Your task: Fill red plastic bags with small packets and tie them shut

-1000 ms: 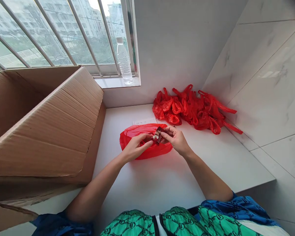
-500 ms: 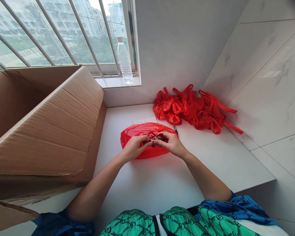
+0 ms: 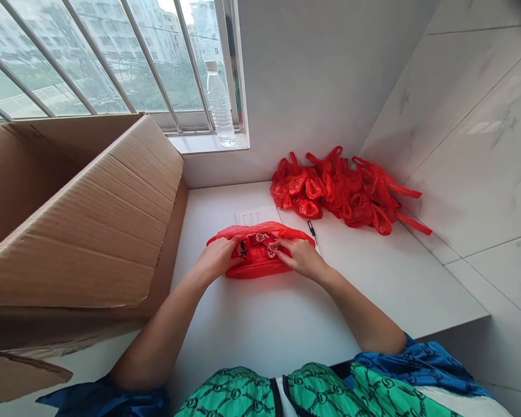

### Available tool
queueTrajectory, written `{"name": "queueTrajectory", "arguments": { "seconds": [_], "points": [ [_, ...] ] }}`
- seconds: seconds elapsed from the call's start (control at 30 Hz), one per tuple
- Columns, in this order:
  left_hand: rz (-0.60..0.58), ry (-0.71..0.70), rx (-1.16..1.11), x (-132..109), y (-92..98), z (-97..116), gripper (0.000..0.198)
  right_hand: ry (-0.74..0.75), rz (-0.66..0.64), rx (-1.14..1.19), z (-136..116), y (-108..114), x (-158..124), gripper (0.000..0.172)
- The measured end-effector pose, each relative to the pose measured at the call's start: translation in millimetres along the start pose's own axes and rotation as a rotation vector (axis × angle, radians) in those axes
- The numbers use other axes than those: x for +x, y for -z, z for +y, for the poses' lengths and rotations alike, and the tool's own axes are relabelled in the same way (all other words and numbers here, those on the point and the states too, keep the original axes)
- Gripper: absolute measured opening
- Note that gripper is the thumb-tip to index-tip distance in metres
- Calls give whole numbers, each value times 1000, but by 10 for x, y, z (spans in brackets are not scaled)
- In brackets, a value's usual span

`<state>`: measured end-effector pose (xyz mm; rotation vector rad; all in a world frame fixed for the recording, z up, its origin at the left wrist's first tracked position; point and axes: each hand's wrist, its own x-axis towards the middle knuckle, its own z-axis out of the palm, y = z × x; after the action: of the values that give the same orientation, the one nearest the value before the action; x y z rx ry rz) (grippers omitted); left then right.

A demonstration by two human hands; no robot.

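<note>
An opened red plastic bag (image 3: 260,271) lies on the white table with several small printed packets (image 3: 260,237) inside; their contents do not show. My left hand (image 3: 217,259) reaches into the bag's left side, thumb and fingers curled about a small dark packet (image 3: 243,249). On the right side, my right hand (image 3: 303,256) has its fingertips pinched at a small red packet with white print (image 3: 271,249). Parts of both hands' fingers are hidden by the bag's rim and the packets.
A large open cardboard box (image 3: 91,231) stands at the left. Several crumpled red plastic bags (image 3: 338,191) lie by the wall. Behind the opened bag are a sheet of paper (image 3: 258,216) and a black pen (image 3: 311,229). A water bottle (image 3: 220,107) stands on the windowsill.
My hands were close together over the bag, holding dark red packets. Now they are apart and lower inside it, and the bag's mouth is wider, showing more packets.
</note>
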<state>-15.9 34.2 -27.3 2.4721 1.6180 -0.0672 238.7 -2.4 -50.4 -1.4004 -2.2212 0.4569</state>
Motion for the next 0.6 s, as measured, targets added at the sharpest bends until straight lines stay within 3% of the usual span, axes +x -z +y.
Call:
{"name": "queueTrajectory", "arguments": {
  "seconds": [0.13, 0.3, 0.43, 0.53, 0.6],
  "points": [
    [-48, -2, 42, -11, -10, -11, 48, -59, -117, -108, -21, -4, -10, 23],
    [-47, -10, 126, -24, 6, 33, 63, -76, -126, -170, -19, -16, -11, 27],
    [45, -77, 126, -14, -18, 124, 64, -113, -39, -265, 15, -20, 15, 40],
    [198, -189, 26, 31, -88, 236, 46, -139, 22, -308, 28, -15, 36, 47],
    [279, -301, -40, 70, -152, 318, 40, -150, -10, -301, 25, -12, 41, 50]
  ]
}}
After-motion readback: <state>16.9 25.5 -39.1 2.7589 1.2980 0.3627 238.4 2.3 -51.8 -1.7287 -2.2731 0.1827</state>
